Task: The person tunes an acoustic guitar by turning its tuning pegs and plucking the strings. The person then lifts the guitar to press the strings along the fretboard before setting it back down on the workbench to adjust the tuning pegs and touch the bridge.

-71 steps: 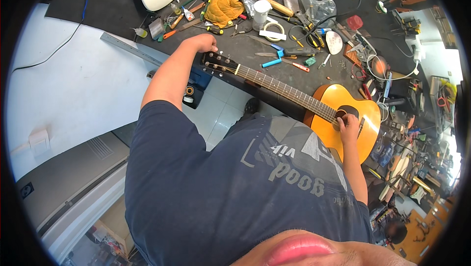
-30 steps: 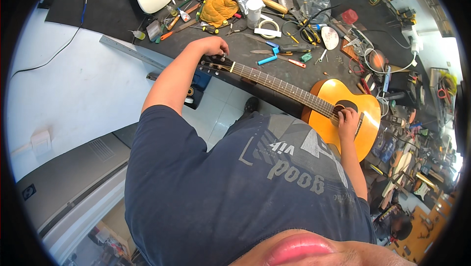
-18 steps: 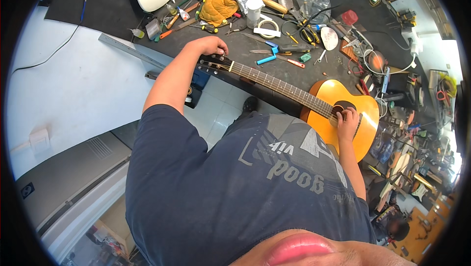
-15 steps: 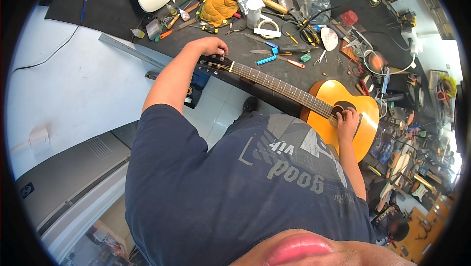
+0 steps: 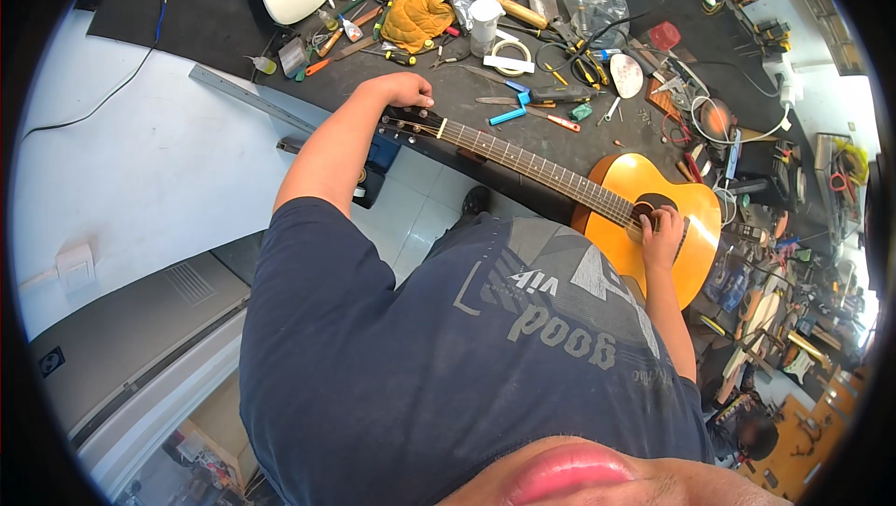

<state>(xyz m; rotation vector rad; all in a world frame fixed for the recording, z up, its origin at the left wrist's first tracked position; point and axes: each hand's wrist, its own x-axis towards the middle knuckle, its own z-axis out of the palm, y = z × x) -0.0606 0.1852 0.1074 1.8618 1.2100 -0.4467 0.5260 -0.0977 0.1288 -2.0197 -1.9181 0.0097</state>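
In front of the table (image 5: 467, 100), the guitar (image 5: 644, 203) lies across the lap, left hand (image 5: 401, 91) curled on its head, right hand (image 5: 663, 226) with bent fingers on the strings, likely tuning, needing small turns.

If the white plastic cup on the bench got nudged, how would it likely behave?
The white cup stands upright and looks taller than wide, so it would probably tip rather than slide. It looks like thin plastic, so likely light. Once down it might roll toward the yellow cloth or the white tape ring beside it.
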